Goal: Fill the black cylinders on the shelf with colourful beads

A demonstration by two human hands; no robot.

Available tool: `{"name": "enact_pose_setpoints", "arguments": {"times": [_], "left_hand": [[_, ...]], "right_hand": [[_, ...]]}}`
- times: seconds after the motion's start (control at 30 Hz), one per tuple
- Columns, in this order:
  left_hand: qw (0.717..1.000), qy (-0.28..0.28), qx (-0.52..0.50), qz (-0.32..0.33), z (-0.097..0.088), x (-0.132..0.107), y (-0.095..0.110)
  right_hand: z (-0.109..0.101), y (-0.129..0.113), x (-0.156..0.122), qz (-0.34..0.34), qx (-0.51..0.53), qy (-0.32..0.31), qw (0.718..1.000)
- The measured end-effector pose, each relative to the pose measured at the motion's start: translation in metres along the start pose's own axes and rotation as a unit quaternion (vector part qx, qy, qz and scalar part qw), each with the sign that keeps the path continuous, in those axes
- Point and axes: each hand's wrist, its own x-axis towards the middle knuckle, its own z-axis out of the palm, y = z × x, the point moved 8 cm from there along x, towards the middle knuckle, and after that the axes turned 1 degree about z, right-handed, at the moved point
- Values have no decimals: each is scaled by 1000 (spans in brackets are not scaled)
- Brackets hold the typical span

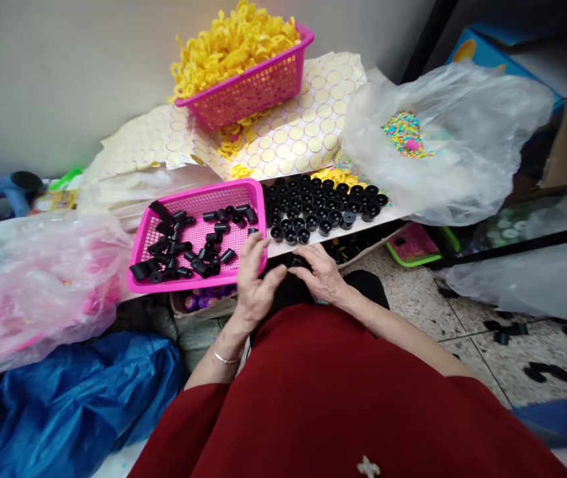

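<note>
My left hand (256, 282) is at the right rim of a pink mesh basket (137, 285); its thumb stands apart from its fingers, and I see nothing held in it. Several short black plastic tubes (198, 265) lie loose in the basket. My right hand (319, 273) is bent in a pinch around a small black cylinder (295, 261), partly hidden by the fingers, just past the table's front edge. Behind my hands, many black round caps (313, 206) stand in rows on the white tabletop (278, 249).
A pink basket (248, 99) heaped with yellow plastic rings (234, 46) stands behind on sticker sheets (313, 126). A clear bag of coloured beads (463, 146) lies right, a bag of pink pieces (59, 285) left. Black pieces (547, 372) lie on the floor.
</note>
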Motion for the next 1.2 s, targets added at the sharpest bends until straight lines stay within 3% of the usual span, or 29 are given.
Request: {"name": "enact_pose_setpoints", "arguments": {"times": [0.13, 0.27, 0.37, 0.43, 0.5, 0.57, 0.73, 0.83, 0.9, 0.97, 1.07, 1.2], "left_hand": [[974, 158, 136, -84, -95, 26, -39], [893, 192, 326, -244, -186, 32, -97], [831, 227, 426, -276, -240, 22, -112], [812, 233, 451, -288, -260, 15, -117], [812, 192, 457, -308, -265, 10, -126], [817, 123, 463, -321, -257, 9, -135], [810, -79, 475, -333, -215, 20, -156], [818, -160, 428, -350, -188, 31, -161], [843, -190, 373, -339, -169, 39, -156], [882, -167, 295, -329, -155, 47, -145], [928, -54, 154, -336, -150, 52, -129], [949, 55, -37, -310, -147, 58, -111]], "right_hand": [[30, 0, 10, -56, -30, -33, 997], [60, 1, 17, -110, -133, -47, 984], [74, 12, 21, -114, -188, -40, 975], [81, 20, 23, -105, -198, -42, 974], [87, 28, 24, -91, -192, -46, 976], [89, 32, 24, -86, -181, -47, 979], [84, 28, 13, -115, -154, -51, 980], [73, 19, 5, -144, -168, -35, 975], [63, 12, 2, -159, -196, -10, 968], [51, 8, 1, -153, -209, 13, 966], [34, 8, 3, -111, -189, 26, 975], [16, -4, 10, -92, -124, 47, 987]]}}
